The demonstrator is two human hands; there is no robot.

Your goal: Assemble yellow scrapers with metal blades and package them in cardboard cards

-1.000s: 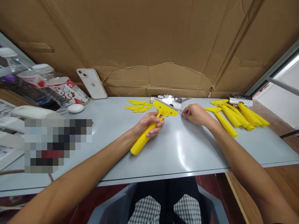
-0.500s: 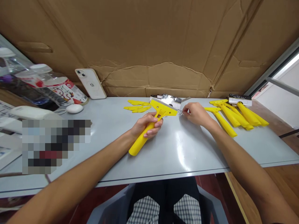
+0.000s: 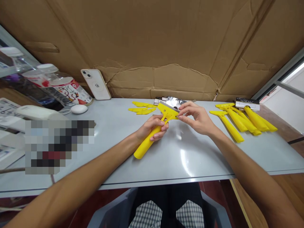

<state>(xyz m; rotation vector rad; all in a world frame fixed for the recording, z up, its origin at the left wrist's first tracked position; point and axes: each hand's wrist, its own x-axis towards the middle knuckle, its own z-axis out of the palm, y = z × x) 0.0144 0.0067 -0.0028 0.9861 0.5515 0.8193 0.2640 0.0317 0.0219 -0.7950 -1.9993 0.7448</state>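
My left hand point(image 3: 154, 128) is wrapped around the upper handle of a yellow scraper point(image 3: 145, 145), its wide head tilted up and to the right. A metal blade runs along the head's far edge, and one screw hole shows in its left half. At the right end of that head, my right hand point(image 3: 198, 118) pinches a small metal screw point(image 3: 184, 114) between thumb and fingertips, close against the plastic. Several flat yellow plates point(image 3: 143, 109) lie beyond my left hand. Behind the scraper head is a black-and-silver package point(image 3: 174, 101), partly covered.
Several yellow scraper handles point(image 3: 235, 118) and a small box point(image 3: 247, 104) lie to the right. A phone point(image 3: 96, 84) leans on the cardboard point(image 3: 142, 44) at the back. Bottles point(image 3: 71, 90), a white mouse point(image 3: 79, 109) and a blurred patch point(image 3: 57, 145) occupy the left of the grey table point(image 3: 166, 167).
My right hand has lifted from the small metal pieces on the table and come left to the scraper head's right end, now with a screw in its fingers. My left hand keeps its grip.
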